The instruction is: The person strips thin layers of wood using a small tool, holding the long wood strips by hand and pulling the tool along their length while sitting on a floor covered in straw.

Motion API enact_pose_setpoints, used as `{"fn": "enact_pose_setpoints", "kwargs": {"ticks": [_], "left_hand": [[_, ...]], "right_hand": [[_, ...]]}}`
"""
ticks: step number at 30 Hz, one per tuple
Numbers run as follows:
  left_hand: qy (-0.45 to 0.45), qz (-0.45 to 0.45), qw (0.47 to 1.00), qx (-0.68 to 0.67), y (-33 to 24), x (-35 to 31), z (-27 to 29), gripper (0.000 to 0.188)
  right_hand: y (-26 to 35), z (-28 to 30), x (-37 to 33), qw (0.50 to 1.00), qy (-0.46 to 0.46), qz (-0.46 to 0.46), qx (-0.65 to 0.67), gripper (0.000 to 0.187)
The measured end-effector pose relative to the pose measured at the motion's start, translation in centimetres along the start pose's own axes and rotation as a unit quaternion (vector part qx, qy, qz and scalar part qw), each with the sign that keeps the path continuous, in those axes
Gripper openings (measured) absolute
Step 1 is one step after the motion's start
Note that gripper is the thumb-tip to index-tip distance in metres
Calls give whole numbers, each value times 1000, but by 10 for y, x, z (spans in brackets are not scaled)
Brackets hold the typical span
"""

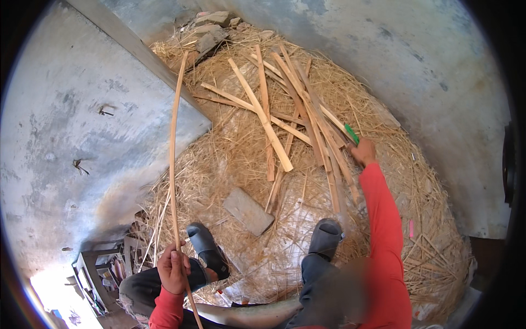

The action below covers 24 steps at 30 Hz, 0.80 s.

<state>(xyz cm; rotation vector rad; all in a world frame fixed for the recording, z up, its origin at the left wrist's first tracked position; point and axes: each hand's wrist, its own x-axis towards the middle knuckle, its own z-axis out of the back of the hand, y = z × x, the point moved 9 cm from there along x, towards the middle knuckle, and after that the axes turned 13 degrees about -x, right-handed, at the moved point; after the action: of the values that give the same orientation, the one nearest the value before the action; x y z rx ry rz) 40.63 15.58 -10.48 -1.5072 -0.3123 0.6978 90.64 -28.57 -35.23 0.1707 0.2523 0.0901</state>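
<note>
In the head view, a strip [172, 159] at left is clasped by the left hand [171, 271], a green tool [351, 134] at right by the right hand [364, 152]. The strip, probably light and springy, is best held mid-length.

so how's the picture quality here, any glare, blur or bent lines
Head view: glare washes out the lower left, below the left grey wall; head view: a blurred smudge sits beside the right sleeve, while the left hand looks fairly sharp; head view: the long wooden strip bows, though how much is fisheye distortion can't be told.
</note>
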Motion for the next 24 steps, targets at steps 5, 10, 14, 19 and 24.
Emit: {"fn": "enact_pose_setpoints", "kwargs": {"ticks": [5,10,14,19,24], "left_hand": [[9,7,1000,-8,-2,-5,-3,42],[14,-3,1000,-14,-11,-11,-2,42],[6,-13,1000,-11,-19,-16,1,42],[9,-32,999,-18,-29,-29,7,45],[18,-34,998,-42,-36,-43,21,45]], "right_hand": [[51,-13,-57,993,55,74,68,52],[171,24,-114,932,-274,230,-60,39],[258,-26,-106,968,-83,213,104,39],[265,-48,-115,967,39,167,186,46],[122,-16,-188,953,-135,123,242,52]]}}
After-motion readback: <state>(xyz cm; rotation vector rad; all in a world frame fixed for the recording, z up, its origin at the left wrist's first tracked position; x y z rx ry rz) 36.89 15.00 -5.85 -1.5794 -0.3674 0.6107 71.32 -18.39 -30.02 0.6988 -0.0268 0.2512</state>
